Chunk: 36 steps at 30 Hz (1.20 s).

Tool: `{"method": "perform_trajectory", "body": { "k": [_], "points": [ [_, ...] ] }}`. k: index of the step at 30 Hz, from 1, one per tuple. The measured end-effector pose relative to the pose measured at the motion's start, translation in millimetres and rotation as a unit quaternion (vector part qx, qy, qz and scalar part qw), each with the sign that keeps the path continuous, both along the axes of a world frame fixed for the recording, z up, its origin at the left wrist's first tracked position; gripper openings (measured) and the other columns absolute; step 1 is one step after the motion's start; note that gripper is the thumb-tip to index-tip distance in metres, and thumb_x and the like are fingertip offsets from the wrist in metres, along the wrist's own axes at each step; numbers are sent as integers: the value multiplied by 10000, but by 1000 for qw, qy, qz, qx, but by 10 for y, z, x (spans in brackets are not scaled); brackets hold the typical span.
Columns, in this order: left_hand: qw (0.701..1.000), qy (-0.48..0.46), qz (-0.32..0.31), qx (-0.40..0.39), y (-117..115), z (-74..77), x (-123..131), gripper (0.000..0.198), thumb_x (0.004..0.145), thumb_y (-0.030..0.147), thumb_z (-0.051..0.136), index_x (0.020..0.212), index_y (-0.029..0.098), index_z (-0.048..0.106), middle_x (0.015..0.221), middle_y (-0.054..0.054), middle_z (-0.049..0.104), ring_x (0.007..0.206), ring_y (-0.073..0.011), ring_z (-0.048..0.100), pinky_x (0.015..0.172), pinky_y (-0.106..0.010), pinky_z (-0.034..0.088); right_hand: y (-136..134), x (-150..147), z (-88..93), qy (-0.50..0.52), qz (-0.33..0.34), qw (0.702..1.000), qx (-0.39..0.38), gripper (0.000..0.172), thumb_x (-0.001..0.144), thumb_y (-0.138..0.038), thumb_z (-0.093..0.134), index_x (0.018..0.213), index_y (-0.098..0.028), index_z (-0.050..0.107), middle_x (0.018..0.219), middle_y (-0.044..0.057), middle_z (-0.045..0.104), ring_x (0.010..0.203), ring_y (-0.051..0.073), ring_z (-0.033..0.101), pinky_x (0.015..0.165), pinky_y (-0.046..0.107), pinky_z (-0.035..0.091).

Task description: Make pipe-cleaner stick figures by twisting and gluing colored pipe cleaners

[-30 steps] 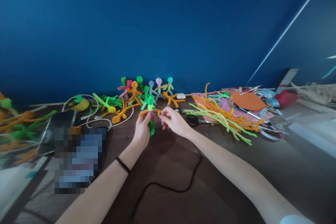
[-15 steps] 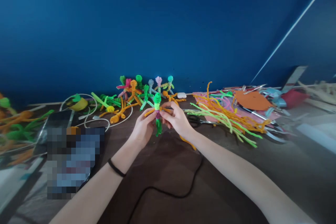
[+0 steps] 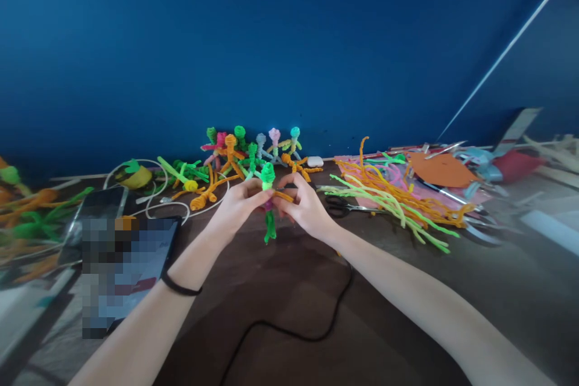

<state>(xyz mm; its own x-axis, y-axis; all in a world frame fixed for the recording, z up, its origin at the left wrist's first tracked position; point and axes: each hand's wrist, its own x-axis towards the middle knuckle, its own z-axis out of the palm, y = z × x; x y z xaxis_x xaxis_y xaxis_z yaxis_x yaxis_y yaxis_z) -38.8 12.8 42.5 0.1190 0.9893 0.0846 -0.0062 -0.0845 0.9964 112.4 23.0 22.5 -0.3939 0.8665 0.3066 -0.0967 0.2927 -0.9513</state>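
A small pipe-cleaner figure (image 3: pixel 268 176) is held upright between my two hands. Its head is green, the neck light green, the middle purple and the legs green. My left hand (image 3: pixel 239 208) pinches its body from the left, with the thumb across the front. On the other side, my right hand (image 3: pixel 303 208) has thumb and fingers closed on the figure's orange arm (image 3: pixel 283 196). Fingers cover part of the body. Behind the hands, several finished-looking pipe-cleaner figures (image 3: pixel 230 151) in green, orange, pink and blue stand against the blue wall.
Loose orange and green pipe cleaners (image 3: pixel 407 208) lie on the right, near scissors (image 3: pixel 346 207) and an orange sheet (image 3: pixel 441 169). A white case (image 3: pixel 315 161) sits by the wall. At left are a phone (image 3: pixel 94 211), a blurred-out tablet (image 3: pixel 131 277) and a white cable (image 3: pixel 156 205). A black cord (image 3: pixel 312 338) crosses the front.
My left hand has shifted its grip, its thumb now reaching across the figure's front. My right fingers have closed round the orange arm. The figure has moved slightly left and down.
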Motion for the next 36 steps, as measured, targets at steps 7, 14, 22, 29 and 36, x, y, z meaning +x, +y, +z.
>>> {"method": "perform_trajectory", "body": {
  "k": [7, 14, 22, 29, 36],
  "points": [
    [1000, -22, 15, 14, -24, 5, 33, 118, 650, 234, 661, 716, 140, 638, 637, -14, 592, 632, -141, 567, 605, -244, 460, -26, -1, 15, 2, -2, 1000, 21, 272, 716, -304, 630, 814, -214, 392, 569, -57, 513, 468, 76, 473, 399, 182, 339],
    [999, -18, 16, 25, -28, 17, 19, 103, 674, 215, 644, 744, 139, 652, 717, -41, 637, 656, -145, 575, 608, -232, 451, 76, 88, 45, -31, 42, 999, 8, 203, 721, -322, 603, 739, -174, 465, 587, -38, 543, 420, 53, 435, 398, 184, 340],
    [1000, -17, -1, -8, -54, 42, 2, 125, 604, 155, 694, 729, 163, 683, 773, -57, 671, 728, -174, 595, 633, -231, 455, 163, 219, 95, -173, 16, 977, 121, 124, 744, -262, 575, 721, -142, 600, 679, -4, 577, 612, 89, 501, 588, 221, 393],
    [995, 98, -35, -6, -30, 17, 17, 48, 626, 200, 657, 654, 162, 669, 629, -33, 612, 611, -164, 569, 554, -244, 428, 148, 276, 151, -242, -28, 938, 247, 80, 767, -195, 579, 744, -143, 635, 745, 26, 605, 700, 116, 549, 654, 232, 405],
    [981, 188, -8, 51, 19, -42, 17, 50, 596, 186, 650, 561, 169, 619, 547, -8, 574, 565, -177, 551, 531, -257, 405, 137, 273, 151, -287, -34, 907, 308, 102, 799, -155, 547, 742, -139, 630, 747, 33, 589, 716, 117, 534, 669, 225, 390]
  ]
}}
